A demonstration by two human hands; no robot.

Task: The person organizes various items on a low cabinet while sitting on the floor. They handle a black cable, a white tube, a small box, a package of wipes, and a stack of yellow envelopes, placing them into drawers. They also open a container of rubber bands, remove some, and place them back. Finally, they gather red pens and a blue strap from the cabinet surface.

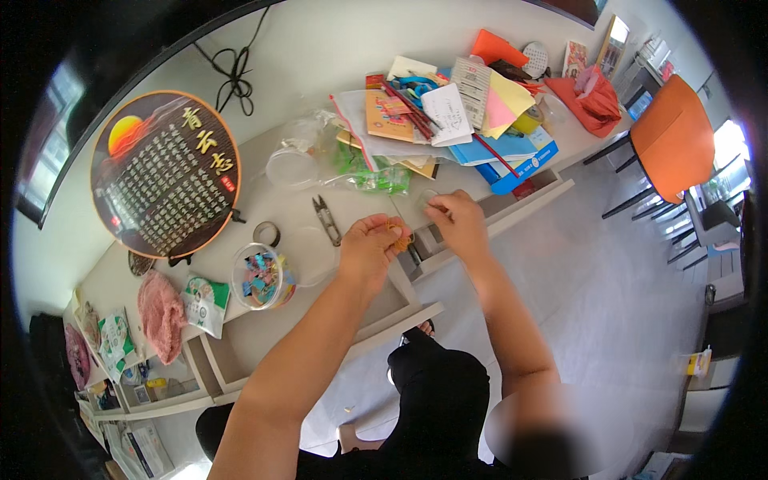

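Observation:
Over the front edge of the desk, my left hand (370,250) is closed around several thin yellow rubber bands (398,237). To its right, my right hand (459,226) has its fingers pinched together. A thin pale loop (426,198) shows at those fingertips; whether it is gripped I cannot tell. Left of my left hand stands a clear plastic tub (240,280) of colourful binder clips (260,274). Thread snips (326,220) and a dark tape roll (266,234) lie behind the tub. What looks like a clear round lid (314,250) is next to my left wrist.
Open drawers (384,332) jut out below the desk. Books, papers and pens (448,112) are heaped at the back right, beside plastic bags (352,164). A round decorated plaque (164,172) stands left, near a pink cloth (162,316). An orange chair (672,140) is far right.

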